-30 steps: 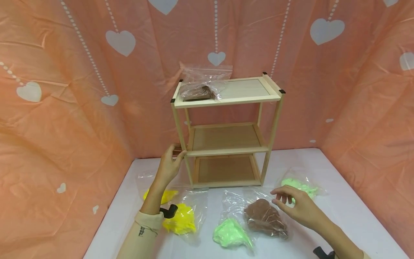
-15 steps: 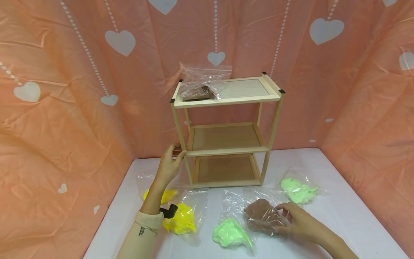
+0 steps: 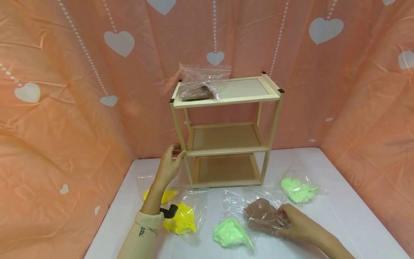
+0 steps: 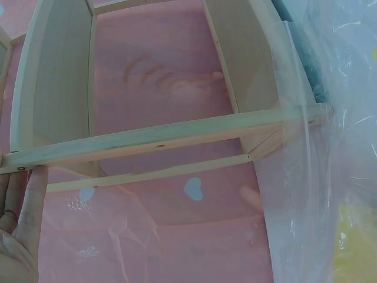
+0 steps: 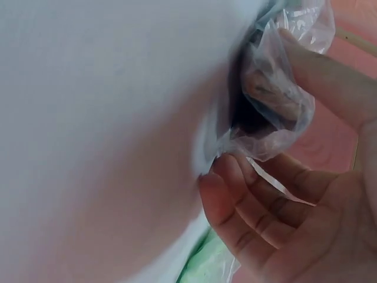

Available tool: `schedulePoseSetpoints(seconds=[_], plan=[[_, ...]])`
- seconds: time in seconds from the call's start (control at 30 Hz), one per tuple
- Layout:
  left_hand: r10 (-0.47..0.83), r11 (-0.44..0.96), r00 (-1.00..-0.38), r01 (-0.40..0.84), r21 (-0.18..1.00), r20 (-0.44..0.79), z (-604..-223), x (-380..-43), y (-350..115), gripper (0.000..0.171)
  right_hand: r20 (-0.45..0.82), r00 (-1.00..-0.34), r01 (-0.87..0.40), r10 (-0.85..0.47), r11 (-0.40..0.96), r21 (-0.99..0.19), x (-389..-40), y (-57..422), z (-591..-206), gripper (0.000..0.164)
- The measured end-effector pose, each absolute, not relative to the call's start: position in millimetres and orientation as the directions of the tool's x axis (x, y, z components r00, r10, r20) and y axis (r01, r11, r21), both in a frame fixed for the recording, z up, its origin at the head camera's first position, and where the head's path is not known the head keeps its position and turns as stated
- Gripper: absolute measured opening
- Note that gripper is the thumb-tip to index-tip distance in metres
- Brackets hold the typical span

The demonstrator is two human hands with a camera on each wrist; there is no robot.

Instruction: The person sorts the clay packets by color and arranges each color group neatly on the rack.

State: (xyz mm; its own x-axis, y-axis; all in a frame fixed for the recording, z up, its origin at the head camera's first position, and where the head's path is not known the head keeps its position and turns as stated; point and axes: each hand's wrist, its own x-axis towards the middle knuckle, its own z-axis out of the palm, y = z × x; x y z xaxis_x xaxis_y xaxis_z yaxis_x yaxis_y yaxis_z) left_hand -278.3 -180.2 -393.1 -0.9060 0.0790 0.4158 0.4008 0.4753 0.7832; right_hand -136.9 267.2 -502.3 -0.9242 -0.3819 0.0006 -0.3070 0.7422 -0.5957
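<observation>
A small three-tier wooden shelf [image 3: 224,151] stands upright at the back of the table. My left hand [image 3: 169,163] holds its front left post at the height of the middle tier; in the left wrist view, fingers [image 4: 32,212] touch the wood. At the front right lies a clear plastic bag of brown clay-like lumps [image 3: 261,216]. My right hand [image 3: 300,225] grips the right end of that bag, thumb on one side and curled fingers on the other. The right wrist view shows crumpled plastic [image 5: 283,127] between thumb and fingers.
Another bag with brown contents [image 3: 195,92] sits on the top tier. Bags of yellow material [image 3: 182,219] lie beneath and beside my left forearm. Bagged light green lumps [image 3: 231,233] lie left of the brown bag, with more green [image 3: 298,190] behind it. Pink curtains [image 3: 155,108] enclose the table.
My right hand has come down from above the brown bag's far right side to its right end and closed on it. My left hand has stayed on the shelf post.
</observation>
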Motion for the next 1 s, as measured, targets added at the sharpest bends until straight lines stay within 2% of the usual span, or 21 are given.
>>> schedulePoseSetpoints(seconds=[0.23,0.4,0.6,1.0], plan=[[0.086,0.474,-0.906,0.404,0.783,0.415,-392.2,-277.5,-179.9,0.032,0.047,-0.91,-0.363,-0.413,0.735,-0.573,-137.7,265.1,-505.1,0.044],[0.089,0.479,-0.903,0.408,0.777,0.42,-391.1,-277.0,-179.4,0.032,0.049,-0.906,-0.363,-0.421,0.712,-0.601,-138.4,262.1,-505.5,0.032],[0.091,0.478,-0.905,0.406,0.779,0.416,-390.6,-276.3,-179.1,0.032,0.05,-0.921,-0.345,-0.386,0.749,-0.566,-139.4,262.3,-506.8,0.02],[0.085,0.488,-0.907,0.398,0.777,0.412,-390.2,-275.5,-179.0,0.031,0.181,-0.913,-0.397,-0.366,0.693,-0.602,-143.0,268.2,-498.9,0.021]])
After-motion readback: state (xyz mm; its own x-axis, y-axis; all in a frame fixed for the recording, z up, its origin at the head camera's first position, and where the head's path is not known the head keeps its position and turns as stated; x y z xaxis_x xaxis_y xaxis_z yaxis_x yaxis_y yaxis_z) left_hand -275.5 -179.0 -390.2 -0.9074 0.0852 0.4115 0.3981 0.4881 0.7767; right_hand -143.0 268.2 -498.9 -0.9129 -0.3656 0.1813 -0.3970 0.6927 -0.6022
